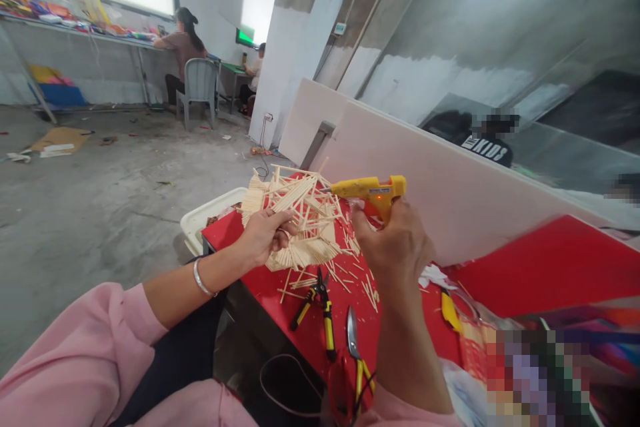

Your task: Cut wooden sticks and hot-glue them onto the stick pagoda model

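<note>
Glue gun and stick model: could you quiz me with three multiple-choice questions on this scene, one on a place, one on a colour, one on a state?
1. Where do the pliers lie?
A. on the red table, nearer the person than the stick model
B. on the floor
C. in the white tub

2. What colour is the glue gun?
A. blue
B. yellow
C. green

3. What is the left hand doing?
A. resting flat on the table
B. holding scissors
C. gripping the stick model

Answers:
1 A: they lie on the red table just below the stick model.
2 B: its body is yellow, held in the right hand.
3 C: its fingers close on the model's edge.
</note>
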A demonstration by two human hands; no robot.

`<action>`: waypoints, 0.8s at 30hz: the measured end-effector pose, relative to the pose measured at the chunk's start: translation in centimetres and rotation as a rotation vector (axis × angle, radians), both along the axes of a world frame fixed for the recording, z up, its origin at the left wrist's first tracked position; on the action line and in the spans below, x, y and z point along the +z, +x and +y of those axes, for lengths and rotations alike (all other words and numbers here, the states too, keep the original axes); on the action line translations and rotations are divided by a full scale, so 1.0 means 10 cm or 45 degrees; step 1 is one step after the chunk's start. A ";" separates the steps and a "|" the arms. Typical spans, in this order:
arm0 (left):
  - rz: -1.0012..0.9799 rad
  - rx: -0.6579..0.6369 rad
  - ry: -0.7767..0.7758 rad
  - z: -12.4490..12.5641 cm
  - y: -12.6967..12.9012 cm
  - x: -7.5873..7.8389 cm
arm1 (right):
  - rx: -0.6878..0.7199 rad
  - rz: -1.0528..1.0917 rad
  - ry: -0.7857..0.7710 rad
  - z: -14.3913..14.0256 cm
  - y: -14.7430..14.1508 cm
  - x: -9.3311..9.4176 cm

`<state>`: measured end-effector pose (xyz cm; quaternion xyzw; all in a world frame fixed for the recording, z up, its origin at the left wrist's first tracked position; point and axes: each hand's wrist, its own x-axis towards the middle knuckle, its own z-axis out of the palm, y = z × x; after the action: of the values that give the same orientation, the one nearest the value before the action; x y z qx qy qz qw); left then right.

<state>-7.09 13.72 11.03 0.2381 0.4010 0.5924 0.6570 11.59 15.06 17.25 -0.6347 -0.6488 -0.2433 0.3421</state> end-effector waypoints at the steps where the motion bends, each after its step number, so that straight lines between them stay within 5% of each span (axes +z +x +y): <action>1: 0.005 0.001 0.006 0.01 0.00 0.00 | -0.007 -0.012 0.021 0.01 0.00 0.00; 24: -0.023 0.046 -0.069 0.06 0.03 0.06 | 0.007 -0.164 0.066 0.12 -0.09 -0.05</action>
<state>-6.83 14.32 11.66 0.2076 0.4151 0.5953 0.6559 10.69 16.26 16.79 -0.6067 -0.6648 -0.2994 0.3168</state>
